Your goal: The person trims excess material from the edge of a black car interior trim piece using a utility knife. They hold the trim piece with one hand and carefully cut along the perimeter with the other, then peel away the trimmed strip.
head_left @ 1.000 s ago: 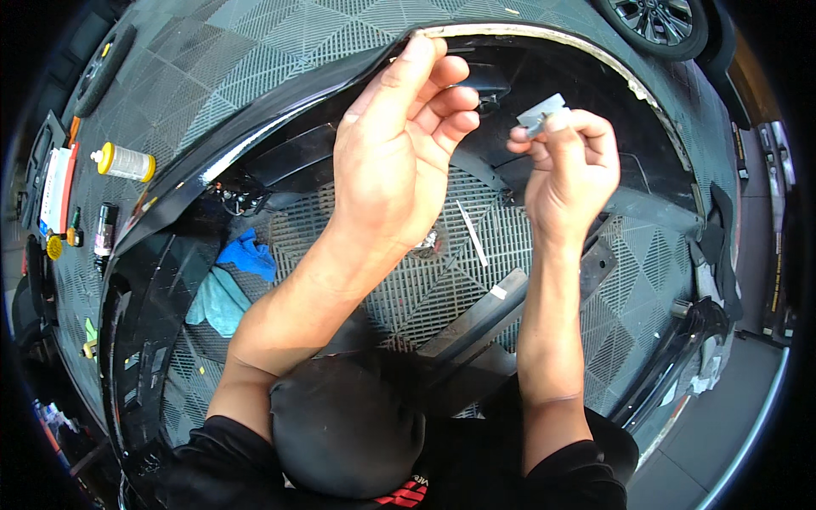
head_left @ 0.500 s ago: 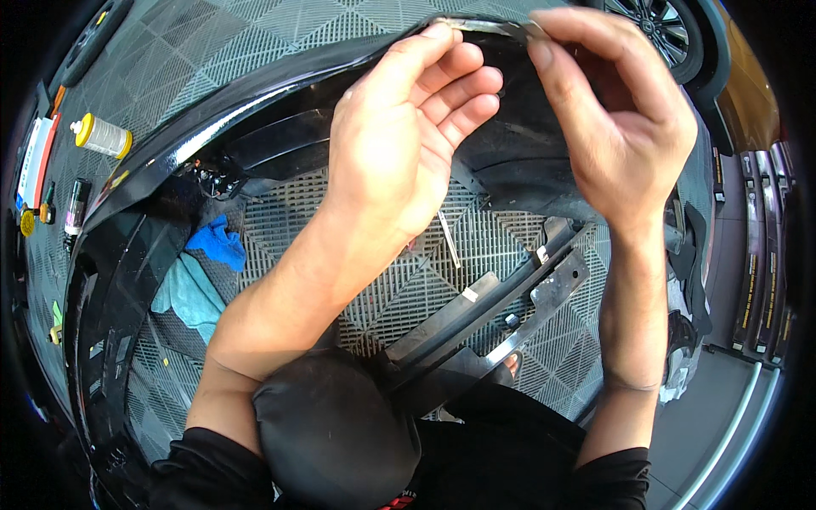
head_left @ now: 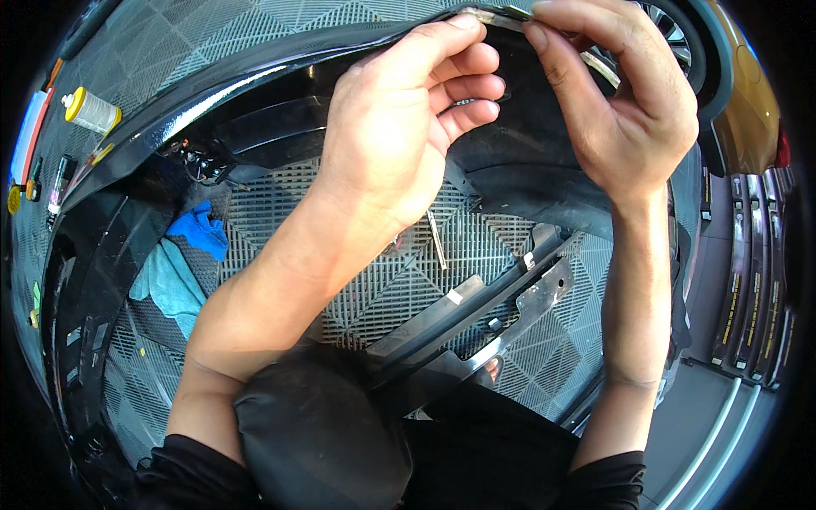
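A large black car bumper (head_left: 217, 95) curves around me, with its inner side facing me. At its far top edge my left hand (head_left: 382, 127) presses its thumb on the rim; the other fingers are loosely curled and hold nothing. To the right of it, my right hand (head_left: 631, 115) pinches thumb and forefinger together at the same edge. A thin, pale shiny strip (head_left: 500, 20) runs along the rim between the two hands, and its right end goes into the right hand's pinch. The fingertips partly hide what is held there.
Inside the bumper lie a blue cloth (head_left: 201, 231), a teal cloth (head_left: 170, 285), a thin stick (head_left: 437, 240) and long metal-and-black brackets (head_left: 501, 331). A yellow-capped bottle (head_left: 92, 111) and a marker-like tube (head_left: 61, 183) are at left. A gold car (head_left: 748, 110) stands at far right.
The view has shifted slightly, so the floor things sit further left and lower down. Both hands stay at the bumper's edge, the right one still pinching; more pale strip shows beside it.
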Demonstrator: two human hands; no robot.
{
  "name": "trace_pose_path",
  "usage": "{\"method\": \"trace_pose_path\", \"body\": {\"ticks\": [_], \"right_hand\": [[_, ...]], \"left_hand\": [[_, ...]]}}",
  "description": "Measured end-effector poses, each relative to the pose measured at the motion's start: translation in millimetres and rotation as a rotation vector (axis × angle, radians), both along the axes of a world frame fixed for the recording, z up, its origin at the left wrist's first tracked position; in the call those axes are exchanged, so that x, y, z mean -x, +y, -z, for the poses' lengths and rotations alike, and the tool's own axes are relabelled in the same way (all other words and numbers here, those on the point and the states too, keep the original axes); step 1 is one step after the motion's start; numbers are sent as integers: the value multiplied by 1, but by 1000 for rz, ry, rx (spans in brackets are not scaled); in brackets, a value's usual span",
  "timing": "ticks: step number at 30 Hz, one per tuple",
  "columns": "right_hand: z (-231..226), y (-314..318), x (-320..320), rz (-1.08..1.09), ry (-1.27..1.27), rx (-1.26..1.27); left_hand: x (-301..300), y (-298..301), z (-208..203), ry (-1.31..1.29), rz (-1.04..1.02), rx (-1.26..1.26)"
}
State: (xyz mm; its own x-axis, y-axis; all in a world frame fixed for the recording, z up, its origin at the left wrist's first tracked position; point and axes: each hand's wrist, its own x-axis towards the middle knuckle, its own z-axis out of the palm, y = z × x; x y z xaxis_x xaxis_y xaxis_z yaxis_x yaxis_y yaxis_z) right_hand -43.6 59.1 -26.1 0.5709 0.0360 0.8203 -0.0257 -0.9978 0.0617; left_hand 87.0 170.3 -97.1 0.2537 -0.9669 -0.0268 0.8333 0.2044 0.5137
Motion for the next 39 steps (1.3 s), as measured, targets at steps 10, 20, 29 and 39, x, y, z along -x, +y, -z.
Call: {"method": "trace_pose_path", "body": {"ticks": [10,20,29,39], "right_hand": [[-5,3,-8,-74,-3,62],[3,-1,-14,-69,-30,137],[1,-7,-16,-88,-29,328],[-1,-12,-15,-46,-11,380]], "left_hand": [[2,1,-3,-61,-52,-34],[0,1,-9,120,8,-208],[-1,4,-9,83,10,-109],[-3,1,-14,77,5,-231]]}}
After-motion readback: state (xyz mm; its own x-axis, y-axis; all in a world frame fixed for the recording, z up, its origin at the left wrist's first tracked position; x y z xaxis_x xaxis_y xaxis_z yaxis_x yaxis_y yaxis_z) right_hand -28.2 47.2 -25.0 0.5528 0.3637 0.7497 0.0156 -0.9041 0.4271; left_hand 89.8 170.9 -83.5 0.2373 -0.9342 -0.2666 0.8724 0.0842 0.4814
